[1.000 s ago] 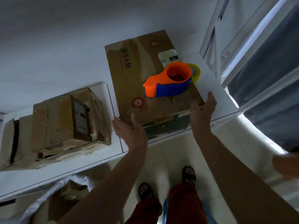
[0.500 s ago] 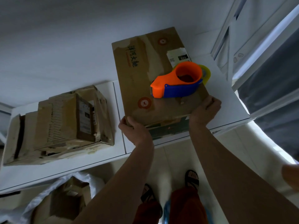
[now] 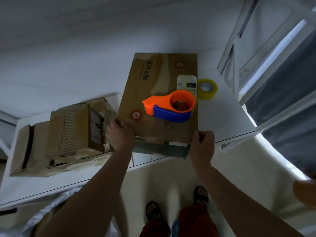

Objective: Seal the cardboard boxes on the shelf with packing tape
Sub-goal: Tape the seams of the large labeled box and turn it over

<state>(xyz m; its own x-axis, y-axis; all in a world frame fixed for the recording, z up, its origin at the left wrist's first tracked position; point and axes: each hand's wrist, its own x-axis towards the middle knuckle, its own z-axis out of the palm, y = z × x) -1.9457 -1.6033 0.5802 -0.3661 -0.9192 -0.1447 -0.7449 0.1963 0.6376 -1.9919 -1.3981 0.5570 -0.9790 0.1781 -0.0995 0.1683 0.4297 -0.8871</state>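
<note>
The cardboard box [image 3: 159, 100] lies flat on the white shelf [image 3: 227, 120], its near end past the shelf edge, an orange and blue tape dispenser [image 3: 171, 106] on top. The left hand [image 3: 119, 135] grips the near left corner, the right hand [image 3: 202, 142] the near right (fingers curled). A yellow tape roll [image 3: 207, 88] sits just beside; a battered box [image 3: 65, 134] lies left

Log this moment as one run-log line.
left hand: grips box near-left corner | right hand: grips near-right corner | tape dispenser: on box | tape roll: on shelf
</note>
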